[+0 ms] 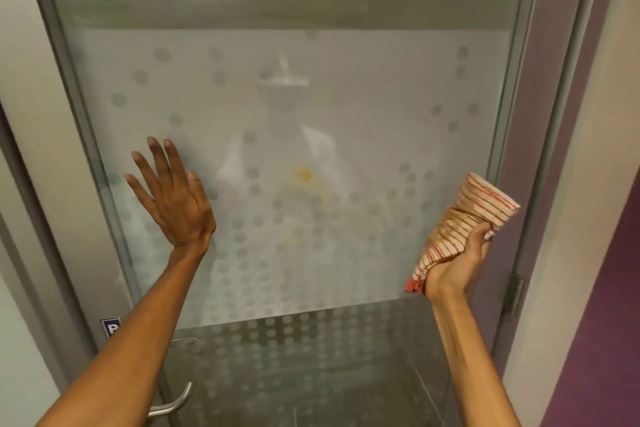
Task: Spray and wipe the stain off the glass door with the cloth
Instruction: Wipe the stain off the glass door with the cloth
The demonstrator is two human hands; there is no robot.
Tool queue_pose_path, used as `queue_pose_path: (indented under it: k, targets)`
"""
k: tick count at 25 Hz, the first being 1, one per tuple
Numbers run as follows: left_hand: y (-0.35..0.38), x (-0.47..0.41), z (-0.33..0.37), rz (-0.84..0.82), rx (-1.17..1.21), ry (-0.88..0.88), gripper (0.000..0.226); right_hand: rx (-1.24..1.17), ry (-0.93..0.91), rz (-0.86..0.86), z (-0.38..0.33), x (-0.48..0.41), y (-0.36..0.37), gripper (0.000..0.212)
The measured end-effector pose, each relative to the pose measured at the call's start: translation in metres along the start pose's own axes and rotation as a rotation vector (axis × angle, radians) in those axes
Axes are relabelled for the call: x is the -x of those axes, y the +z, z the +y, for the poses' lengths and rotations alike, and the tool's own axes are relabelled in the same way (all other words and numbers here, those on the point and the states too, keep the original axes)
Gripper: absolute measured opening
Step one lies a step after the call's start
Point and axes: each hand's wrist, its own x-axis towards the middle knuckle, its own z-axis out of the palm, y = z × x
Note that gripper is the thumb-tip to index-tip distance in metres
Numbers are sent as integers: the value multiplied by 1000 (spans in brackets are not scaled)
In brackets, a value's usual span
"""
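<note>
Frosted glass door (346, 97) carrying an orange stain (304, 175) near the middle of its dotted panel.

Pressing the left hand (173, 194) flat on the glass toward the door's left edge, fingers spread wide, gripping nothing. Clutching a red-and-cream striped cloth (464, 218) bunched in the right hand (457, 263), fingers curled tight around it, raised near the door's right edge and well apart from the stain. Showing a metal door handle (173, 404) at the lower left corner.
</note>
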Motion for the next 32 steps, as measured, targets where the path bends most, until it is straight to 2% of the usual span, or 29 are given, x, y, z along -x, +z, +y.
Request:
queue_pose_path:
  k: [2,5,8,9,11,13,14,15,16,17,18,20,21,23,25,27,30,32]
  targets:
    - [1,-1,0,2,15,-1,57,332,-196,-6,23,-1,17,37]
    - [1,0,-3,11,7,16,56,762,-355,-231,56,-10,15,54]
    - [3,0,-4,29,43,18,56,1079,-740,-355,55,-39,-2,63]
    - [3,1,-4,31,48,24,56,1081,-832,-397,54,-43,1,63]
    - [4,1,-3,32,33,24,57,961,-869,-424,57,-43,20,61]
    - [5,1,-1,30,28,25,57,829,-747,-344,63,-36,40,57]
    - [5,1,-1,34,25,28,57,798,-627,-348,70,-27,51,59]
    - [6,1,-1,36,29,29,57,838,-511,-408,78,-14,58,66]
    - [6,1,-2,36,37,30,58,888,-447,-546,92,0,68,68]
    - [6,1,-3,33,42,32,58,940,-496,-685,110,11,81,58]
    - [6,0,-4,24,37,33,58,1026,-631,-814,129,28,98,50]
    - [5,-2,-6,3,15,33,58,1183,-901,-1129,156,68,132,56]
    - [4,-2,-6,0,3,40,59,1188,-1037,-1235,163,84,141,59]
    - [1,-1,-5,-1,-10,53,57,1048,-1274,-1343,175,90,123,58]
    - [0,0,-6,-1,3,47,56,1070,-1402,-1316,165,75,80,47]
    - [0,0,-5,10,7,42,55,1108,-1440,-1158,150,48,42,41]
    - [0,1,-3,14,-10,45,55,1110,-1356,-868,130,18,26,44]
    - [1,0,-1,19,-4,35,55,1023,-1219,-744,132,20,38,45]
